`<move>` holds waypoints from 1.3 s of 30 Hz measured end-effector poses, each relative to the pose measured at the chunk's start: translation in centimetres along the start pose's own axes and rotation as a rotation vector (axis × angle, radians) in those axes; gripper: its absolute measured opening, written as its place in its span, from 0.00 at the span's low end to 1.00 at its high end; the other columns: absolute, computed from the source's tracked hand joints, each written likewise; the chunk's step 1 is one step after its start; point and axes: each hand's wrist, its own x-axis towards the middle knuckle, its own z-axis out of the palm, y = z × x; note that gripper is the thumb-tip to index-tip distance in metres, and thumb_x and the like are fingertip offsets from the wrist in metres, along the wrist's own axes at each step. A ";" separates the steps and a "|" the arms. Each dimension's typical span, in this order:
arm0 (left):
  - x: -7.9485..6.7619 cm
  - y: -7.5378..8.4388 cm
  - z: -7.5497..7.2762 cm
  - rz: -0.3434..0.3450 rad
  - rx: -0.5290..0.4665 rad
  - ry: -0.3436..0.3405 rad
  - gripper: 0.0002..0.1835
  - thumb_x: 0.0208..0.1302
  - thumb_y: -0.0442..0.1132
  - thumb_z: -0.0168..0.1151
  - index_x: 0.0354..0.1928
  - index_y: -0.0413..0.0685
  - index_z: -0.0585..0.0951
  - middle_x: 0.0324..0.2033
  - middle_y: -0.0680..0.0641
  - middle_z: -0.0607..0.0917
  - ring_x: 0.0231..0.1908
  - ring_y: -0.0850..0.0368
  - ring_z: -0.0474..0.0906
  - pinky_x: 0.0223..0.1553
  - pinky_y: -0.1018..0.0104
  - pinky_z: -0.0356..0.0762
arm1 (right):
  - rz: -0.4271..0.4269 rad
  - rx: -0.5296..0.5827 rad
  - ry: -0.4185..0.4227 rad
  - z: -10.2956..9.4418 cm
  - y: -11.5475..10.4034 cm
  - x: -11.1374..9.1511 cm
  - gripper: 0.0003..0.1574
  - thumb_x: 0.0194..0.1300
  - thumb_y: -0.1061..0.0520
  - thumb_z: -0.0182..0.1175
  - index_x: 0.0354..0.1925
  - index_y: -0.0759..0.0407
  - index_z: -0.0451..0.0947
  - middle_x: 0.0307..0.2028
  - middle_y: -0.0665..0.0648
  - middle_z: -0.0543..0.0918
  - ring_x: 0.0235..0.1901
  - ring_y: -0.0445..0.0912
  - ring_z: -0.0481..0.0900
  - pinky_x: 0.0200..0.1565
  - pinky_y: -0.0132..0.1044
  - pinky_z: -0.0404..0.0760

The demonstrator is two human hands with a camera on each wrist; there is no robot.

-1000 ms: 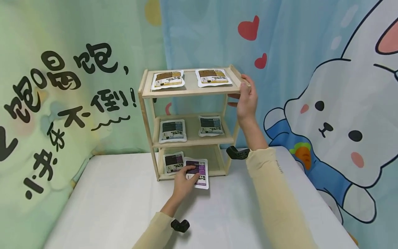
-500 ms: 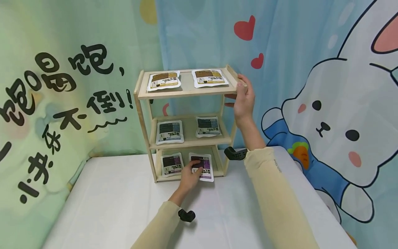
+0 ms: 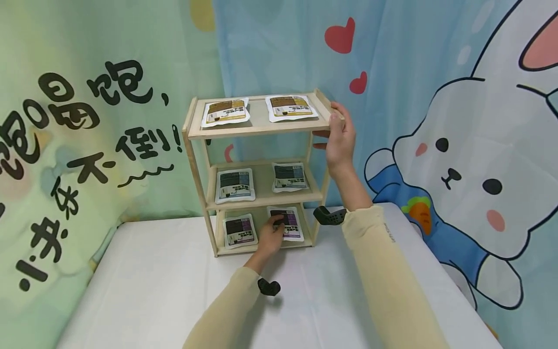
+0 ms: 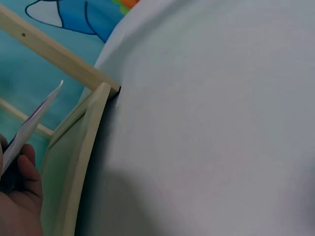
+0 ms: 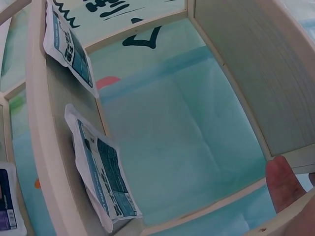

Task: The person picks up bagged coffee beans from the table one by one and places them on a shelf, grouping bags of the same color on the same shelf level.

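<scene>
My left hand [image 3: 270,238] pinches a white pouch with a purple label [image 3: 293,225] at the right half of the rack's bottom shelf. In the left wrist view, this pouch [image 4: 30,124] is tilted, above the shelf board [image 4: 87,162]. Beside it on that shelf lies another purple-labelled pouch [image 3: 240,231]. My right hand [image 3: 342,145] grips the right end of the top board of the three-tier wooden rack [image 3: 257,130]. Part of that hand's fingers [image 5: 283,184] shows under the board in the right wrist view.
Two pouches with brown and yellow labels [image 3: 225,112] lie on the top shelf. Two teal-labelled pouches [image 3: 235,185] lie on the middle one. The rack stands on a white-covered table [image 3: 148,291], with a printed curtain [image 3: 266,53] behind and at both sides.
My left hand has carried the purple-labelled pouch right and further back, from in front of the bottom shelf to over its right half. The right hand keeps its grip on the rack.
</scene>
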 end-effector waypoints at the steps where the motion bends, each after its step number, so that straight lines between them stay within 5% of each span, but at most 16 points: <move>1: 0.1 0.1 0.1 -0.010 -0.007 -0.005 0.17 0.71 0.33 0.51 0.60 0.39 0.75 0.14 0.53 0.68 0.13 0.65 0.61 0.17 0.70 0.61 | 0.001 0.001 -0.001 0.0 0.0 0.0 0.28 0.75 0.48 0.40 0.69 0.52 0.65 0.54 0.62 0.75 0.37 0.52 0.81 0.28 0.33 0.79; 9: 0.8 0.2 0.9 -0.038 0.056 -0.022 0.17 0.72 0.33 0.49 0.60 0.41 0.75 0.33 0.44 0.81 0.24 0.62 0.70 0.26 0.69 0.69 | -0.025 -0.001 0.019 0.0 0.2 0.2 0.28 0.75 0.49 0.41 0.68 0.53 0.66 0.53 0.61 0.75 0.39 0.55 0.78 0.27 0.32 0.78; 17: 1.4 0.0 1.2 -0.037 0.085 -0.034 0.18 0.71 0.33 0.50 0.60 0.39 0.74 0.50 0.37 0.79 0.34 0.55 0.75 0.37 0.62 0.73 | -0.062 -0.005 0.005 0.0 0.1 0.3 0.28 0.75 0.49 0.40 0.68 0.56 0.65 0.51 0.62 0.75 0.37 0.51 0.78 0.28 0.32 0.79; 33: 0.7 -1.0 1.9 -0.088 0.236 -0.023 0.21 0.70 0.34 0.53 0.63 0.34 0.68 0.57 0.29 0.70 0.58 0.38 0.68 0.58 0.49 0.67 | -0.048 -0.002 -0.002 -0.5 0.6 -0.4 0.27 0.76 0.48 0.41 0.67 0.53 0.66 0.47 0.60 0.75 0.33 0.45 0.77 0.25 0.30 0.78; 39: 0.7 -0.5 1.5 -0.111 0.298 -0.016 0.24 0.70 0.36 0.56 0.64 0.32 0.67 0.58 0.28 0.67 0.59 0.35 0.67 0.58 0.47 0.68 | -0.058 0.013 -0.005 -0.2 0.6 -0.3 0.28 0.75 0.48 0.41 0.67 0.54 0.66 0.48 0.62 0.75 0.34 0.49 0.78 0.25 0.31 0.78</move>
